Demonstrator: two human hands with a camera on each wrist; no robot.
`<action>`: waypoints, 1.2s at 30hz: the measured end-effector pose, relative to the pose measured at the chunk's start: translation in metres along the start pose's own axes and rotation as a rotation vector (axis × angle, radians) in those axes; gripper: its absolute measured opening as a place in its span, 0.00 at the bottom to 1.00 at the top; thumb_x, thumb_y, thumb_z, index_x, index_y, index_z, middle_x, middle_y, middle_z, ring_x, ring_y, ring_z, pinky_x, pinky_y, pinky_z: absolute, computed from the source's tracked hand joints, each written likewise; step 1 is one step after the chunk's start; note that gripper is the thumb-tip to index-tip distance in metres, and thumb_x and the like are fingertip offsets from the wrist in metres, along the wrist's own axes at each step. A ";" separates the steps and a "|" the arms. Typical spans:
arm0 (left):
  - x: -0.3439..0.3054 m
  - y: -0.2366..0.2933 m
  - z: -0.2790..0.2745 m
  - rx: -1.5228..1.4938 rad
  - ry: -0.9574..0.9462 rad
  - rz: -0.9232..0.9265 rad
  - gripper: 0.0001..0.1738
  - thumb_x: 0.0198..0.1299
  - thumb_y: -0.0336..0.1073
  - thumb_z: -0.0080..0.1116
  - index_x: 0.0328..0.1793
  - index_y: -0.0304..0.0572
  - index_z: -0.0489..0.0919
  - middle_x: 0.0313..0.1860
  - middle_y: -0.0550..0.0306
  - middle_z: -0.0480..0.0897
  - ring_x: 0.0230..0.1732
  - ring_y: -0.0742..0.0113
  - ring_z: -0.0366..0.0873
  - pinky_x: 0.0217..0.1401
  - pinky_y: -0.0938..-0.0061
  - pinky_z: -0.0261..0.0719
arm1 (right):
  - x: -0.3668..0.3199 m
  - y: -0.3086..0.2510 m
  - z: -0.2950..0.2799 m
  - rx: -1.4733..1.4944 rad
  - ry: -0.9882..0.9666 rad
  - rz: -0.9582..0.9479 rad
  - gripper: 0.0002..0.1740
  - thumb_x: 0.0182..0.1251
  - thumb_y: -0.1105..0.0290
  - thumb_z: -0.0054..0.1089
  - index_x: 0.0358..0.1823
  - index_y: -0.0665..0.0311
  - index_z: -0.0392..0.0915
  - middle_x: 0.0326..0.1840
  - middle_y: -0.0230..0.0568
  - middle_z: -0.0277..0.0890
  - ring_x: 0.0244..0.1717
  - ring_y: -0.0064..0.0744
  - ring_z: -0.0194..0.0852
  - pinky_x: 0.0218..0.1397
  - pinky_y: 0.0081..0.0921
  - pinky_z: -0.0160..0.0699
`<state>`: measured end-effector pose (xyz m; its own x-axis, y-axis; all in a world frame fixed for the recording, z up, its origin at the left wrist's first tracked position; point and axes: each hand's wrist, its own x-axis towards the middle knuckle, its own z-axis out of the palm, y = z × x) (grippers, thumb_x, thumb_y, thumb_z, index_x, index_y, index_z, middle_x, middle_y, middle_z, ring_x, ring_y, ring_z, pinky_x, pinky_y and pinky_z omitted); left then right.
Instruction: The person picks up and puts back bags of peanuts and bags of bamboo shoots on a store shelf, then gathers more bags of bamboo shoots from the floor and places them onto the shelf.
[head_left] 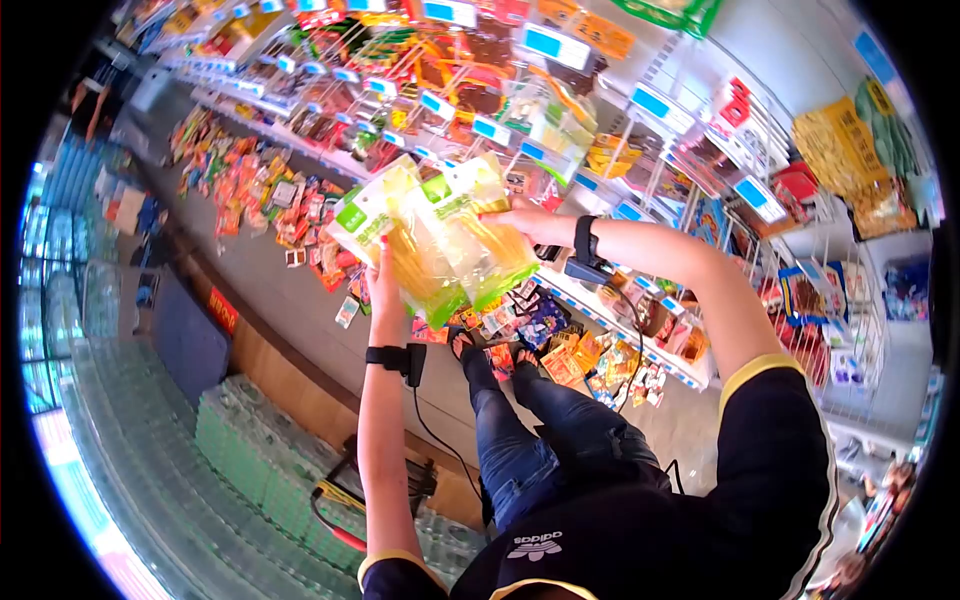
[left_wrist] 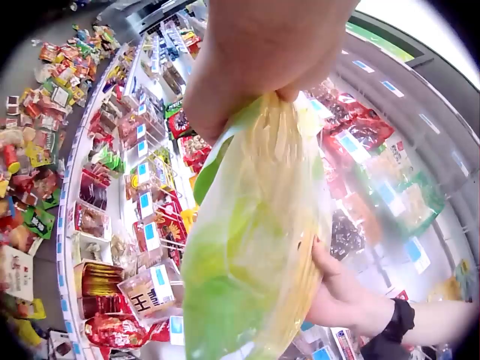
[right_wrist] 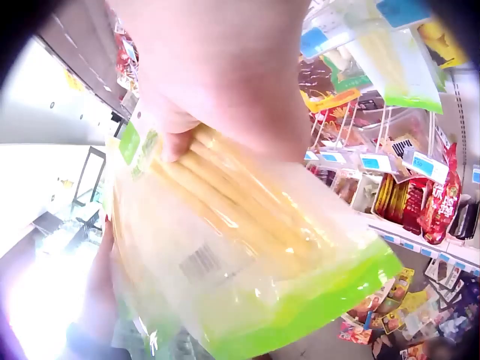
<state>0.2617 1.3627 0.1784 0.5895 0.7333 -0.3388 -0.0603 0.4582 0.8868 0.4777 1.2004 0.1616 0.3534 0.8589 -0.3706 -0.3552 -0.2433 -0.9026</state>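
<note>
Two clear packs with green ends and long pale-yellow sticks inside, a left pack [head_left: 415,262] and a right pack [head_left: 490,245], are held side by side before the body. My left hand [head_left: 382,290] grips the left pack at its outer side, thumb on the front. The right pack's outer edge is pinched by my right hand [head_left: 527,222]. Seen from the left wrist, my right hand [left_wrist: 341,296] holds the pack's [left_wrist: 247,247] far side. In the right wrist view the pack [right_wrist: 225,217] hangs below my right hand [right_wrist: 225,75], fingers curled on it.
Store shelves with hooks and blue price tags [head_left: 555,45] run along the top and right. Many loose packets [head_left: 285,205] lie on the floor [head_left: 290,275], some near the feet. Stacked green-wrapped bottles [head_left: 260,435] stand at lower left. A similar pack [right_wrist: 390,64] hangs on the shelf.
</note>
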 end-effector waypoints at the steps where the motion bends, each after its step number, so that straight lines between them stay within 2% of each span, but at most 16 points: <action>1: -0.007 -0.001 -0.001 -0.023 0.013 0.002 0.24 0.62 0.49 0.53 0.55 0.38 0.71 0.44 0.58 0.79 0.41 0.69 0.78 0.40 0.74 0.78 | 0.002 -0.001 0.002 -0.005 0.016 -0.019 0.22 0.57 0.61 0.64 0.50 0.66 0.75 0.42 0.40 0.79 0.40 0.25 0.78 0.41 0.24 0.76; 4: -0.023 -0.011 -0.010 -0.153 0.111 -0.038 0.24 0.63 0.49 0.52 0.55 0.38 0.72 0.44 0.57 0.79 0.41 0.69 0.78 0.39 0.74 0.78 | 0.001 -0.007 0.017 0.036 0.070 -0.135 0.20 0.58 0.61 0.63 0.47 0.67 0.76 0.40 0.37 0.80 0.37 0.24 0.78 0.40 0.24 0.77; 5: -0.025 -0.014 -0.016 -0.195 0.156 -0.055 0.24 0.63 0.49 0.52 0.55 0.38 0.72 0.45 0.57 0.79 0.40 0.69 0.78 0.39 0.73 0.78 | -0.006 -0.017 0.019 0.009 0.085 -0.021 0.27 0.59 0.63 0.63 0.56 0.69 0.66 0.50 0.39 0.74 0.45 0.29 0.75 0.48 0.25 0.76; 8: -0.035 -0.036 -0.038 -0.367 -0.002 -0.004 0.30 0.66 0.53 0.43 0.65 0.38 0.64 0.56 0.52 0.74 0.52 0.63 0.76 0.52 0.68 0.76 | -0.024 -0.025 0.037 0.083 0.245 -0.159 0.22 0.61 0.65 0.61 0.53 0.68 0.69 0.48 0.37 0.75 0.45 0.27 0.75 0.50 0.24 0.73; 10: -0.055 -0.031 -0.040 -0.456 -0.059 -0.041 0.34 0.67 0.57 0.36 0.70 0.39 0.57 0.63 0.48 0.69 0.60 0.60 0.70 0.62 0.65 0.70 | -0.038 -0.030 0.045 0.006 0.313 -0.257 0.17 0.61 0.66 0.59 0.48 0.69 0.74 0.42 0.36 0.78 0.40 0.24 0.75 0.44 0.22 0.73; 11: -0.068 -0.030 -0.040 -0.565 -0.042 -0.118 0.35 0.66 0.60 0.37 0.67 0.40 0.63 0.55 0.51 0.75 0.51 0.64 0.76 0.49 0.70 0.78 | -0.045 -0.032 0.048 -0.030 0.351 -0.310 0.15 0.62 0.67 0.59 0.45 0.69 0.76 0.39 0.36 0.79 0.37 0.23 0.75 0.41 0.22 0.73; 12: -0.073 -0.035 -0.048 -0.708 -0.282 -0.073 0.33 0.65 0.62 0.37 0.61 0.41 0.67 0.44 0.55 0.77 0.40 0.67 0.76 0.39 0.74 0.76 | -0.053 -0.038 0.052 -0.067 0.370 -0.327 0.14 0.62 0.69 0.58 0.46 0.70 0.75 0.39 0.35 0.79 0.37 0.23 0.75 0.41 0.22 0.72; 14: -0.094 -0.029 -0.047 -0.718 -0.401 -0.049 0.31 0.61 0.67 0.38 0.44 0.47 0.73 0.16 0.66 0.68 0.15 0.75 0.64 0.17 0.82 0.59 | -0.079 -0.057 0.066 -0.044 0.311 -0.272 0.15 0.62 0.69 0.58 0.47 0.70 0.75 0.39 0.35 0.79 0.36 0.23 0.75 0.41 0.22 0.72; 15: -0.107 -0.020 -0.036 -0.644 -0.260 -0.081 0.31 0.60 0.69 0.37 0.39 0.49 0.72 0.11 0.67 0.59 0.12 0.75 0.58 0.17 0.80 0.57 | -0.087 -0.062 0.067 -0.033 0.288 -0.246 0.15 0.61 0.69 0.58 0.47 0.71 0.74 0.39 0.35 0.79 0.36 0.23 0.75 0.41 0.22 0.73; 17: -0.111 -0.029 -0.037 -0.762 -0.515 -0.055 0.32 0.61 0.67 0.36 0.48 0.48 0.73 0.20 0.64 0.73 0.20 0.73 0.71 0.24 0.79 0.68 | -0.092 -0.053 0.062 -0.088 0.255 -0.241 0.16 0.61 0.68 0.58 0.48 0.70 0.73 0.40 0.37 0.78 0.37 0.23 0.75 0.43 0.23 0.73; 20: -0.108 -0.052 -0.037 -0.531 0.034 -0.275 0.37 0.64 0.63 0.38 0.69 0.45 0.61 0.61 0.55 0.72 0.57 0.63 0.72 0.54 0.64 0.76 | -0.099 -0.043 0.057 -0.135 0.191 -0.193 0.20 0.61 0.67 0.58 0.52 0.69 0.71 0.43 0.38 0.78 0.41 0.24 0.75 0.46 0.23 0.73; 24: -0.120 -0.039 -0.015 -0.433 -0.045 -0.246 0.35 0.65 0.60 0.38 0.70 0.44 0.59 0.62 0.54 0.71 0.58 0.62 0.72 0.60 0.67 0.72 | -0.116 -0.019 0.012 -0.487 0.026 -0.195 0.23 0.61 0.64 0.59 0.54 0.70 0.70 0.46 0.36 0.77 0.44 0.22 0.73 0.48 0.23 0.72; 27: -0.117 -0.050 -0.022 -0.426 -0.070 -0.254 0.34 0.66 0.58 0.38 0.70 0.44 0.58 0.62 0.53 0.70 0.58 0.62 0.72 0.60 0.68 0.71 | -0.132 -0.026 -0.019 -0.426 -0.103 -0.014 0.23 0.61 0.63 0.59 0.55 0.69 0.69 0.47 0.36 0.76 0.45 0.21 0.72 0.49 0.22 0.71; 30: -0.105 -0.037 -0.013 -0.459 -0.204 -0.328 0.33 0.67 0.57 0.37 0.70 0.42 0.58 0.63 0.54 0.70 0.58 0.64 0.73 0.60 0.70 0.72 | -0.122 -0.040 -0.022 -0.243 0.022 -0.036 0.21 0.62 0.65 0.58 0.53 0.70 0.71 0.47 0.37 0.77 0.44 0.24 0.74 0.48 0.23 0.72; 33: -0.082 -0.031 0.012 -0.406 -0.155 -0.219 0.34 0.67 0.58 0.34 0.70 0.41 0.58 0.62 0.51 0.71 0.55 0.64 0.74 0.52 0.74 0.77 | -0.104 -0.049 -0.013 -0.106 0.108 -0.010 0.20 0.63 0.65 0.57 0.52 0.70 0.72 0.47 0.39 0.77 0.43 0.24 0.75 0.48 0.24 0.73; 36: -0.059 -0.020 0.039 -0.466 -0.455 -0.155 0.36 0.67 0.60 0.29 0.69 0.40 0.59 0.63 0.49 0.70 0.54 0.66 0.74 0.49 0.75 0.78 | -0.089 -0.037 -0.009 -0.091 0.182 -0.104 0.20 0.63 0.65 0.58 0.52 0.70 0.72 0.46 0.40 0.78 0.42 0.25 0.76 0.46 0.23 0.74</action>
<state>0.2600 1.2906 0.1928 0.8940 0.4036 -0.1945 -0.2290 0.7848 0.5759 0.4671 1.1290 0.2265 0.5371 0.7882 -0.3004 -0.2321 -0.2043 -0.9510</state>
